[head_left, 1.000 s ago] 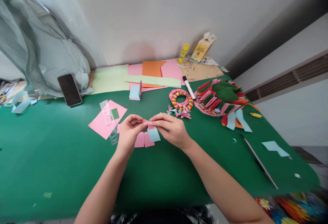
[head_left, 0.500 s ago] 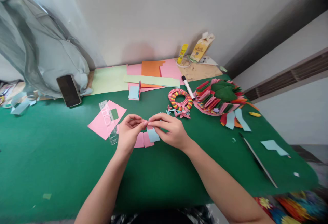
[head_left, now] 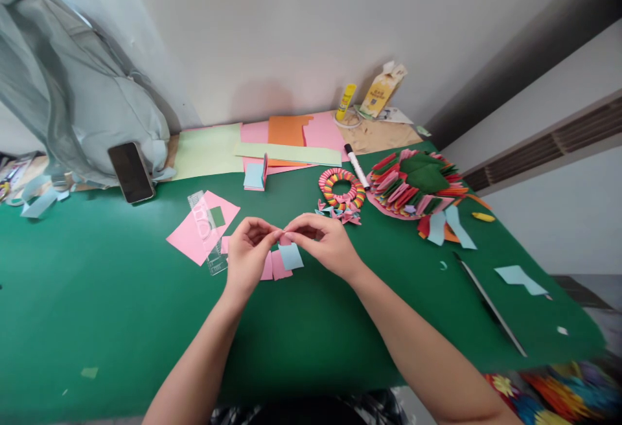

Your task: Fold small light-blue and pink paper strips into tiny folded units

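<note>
Both hands meet over the green table, pinching a small piece of pink paper (head_left: 285, 239) between their fingertips. My left hand (head_left: 249, 250) is closed on its left side, and my right hand (head_left: 326, 241) grips it from the right. Much of the piece is hidden by the fingers. Just below lie a light blue paper square (head_left: 291, 257) and several pink paper squares (head_left: 280, 265), partly covered by my left hand. To the left, a clear plastic ruler (head_left: 207, 230) lies across a larger pink sheet (head_left: 187, 238) with a small green square (head_left: 217, 217).
Behind my hands are a folded paper stack (head_left: 254, 175), a ring of folded paper (head_left: 330, 182) and a marker (head_left: 356, 164). A layered paper piece (head_left: 422, 182) and a long, thin cutter-like blade (head_left: 490, 305) lie right. A phone (head_left: 130, 172) leans on a backpack (head_left: 92, 88).
My fingertips have drawn closer together on the pink paper, the right fingers curling in more. My left hand has shifted slightly right. The things on the table stay put.
</note>
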{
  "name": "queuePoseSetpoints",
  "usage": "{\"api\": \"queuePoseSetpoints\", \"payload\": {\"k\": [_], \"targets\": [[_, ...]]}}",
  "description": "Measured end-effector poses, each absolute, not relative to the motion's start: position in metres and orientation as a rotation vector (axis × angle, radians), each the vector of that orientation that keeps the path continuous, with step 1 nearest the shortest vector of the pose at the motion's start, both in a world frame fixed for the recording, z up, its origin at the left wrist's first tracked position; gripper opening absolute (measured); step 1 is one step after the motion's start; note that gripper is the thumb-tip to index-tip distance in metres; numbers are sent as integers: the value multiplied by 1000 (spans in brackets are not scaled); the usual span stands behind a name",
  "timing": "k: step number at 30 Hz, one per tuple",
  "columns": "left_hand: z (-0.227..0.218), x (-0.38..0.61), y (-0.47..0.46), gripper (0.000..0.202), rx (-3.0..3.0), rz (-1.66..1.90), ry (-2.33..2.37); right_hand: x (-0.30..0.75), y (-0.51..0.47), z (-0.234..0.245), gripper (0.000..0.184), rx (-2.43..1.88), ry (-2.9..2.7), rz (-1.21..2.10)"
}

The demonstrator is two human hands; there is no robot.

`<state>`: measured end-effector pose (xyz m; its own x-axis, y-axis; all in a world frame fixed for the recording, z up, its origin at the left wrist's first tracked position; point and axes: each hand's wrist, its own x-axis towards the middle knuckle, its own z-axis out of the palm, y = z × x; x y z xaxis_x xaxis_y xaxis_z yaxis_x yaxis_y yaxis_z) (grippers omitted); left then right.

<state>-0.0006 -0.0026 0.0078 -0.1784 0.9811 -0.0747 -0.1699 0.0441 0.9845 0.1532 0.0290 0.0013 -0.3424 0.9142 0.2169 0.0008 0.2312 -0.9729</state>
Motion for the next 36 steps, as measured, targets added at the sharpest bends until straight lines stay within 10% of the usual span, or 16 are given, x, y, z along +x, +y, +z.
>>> {"api": "queuePoseSetpoints", "payload": {"k": [36], "targets": [[5, 0, -7, 7, 1248, 1297, 1392, 155, 31, 0, 23, -988, -1625, 1308]]}}
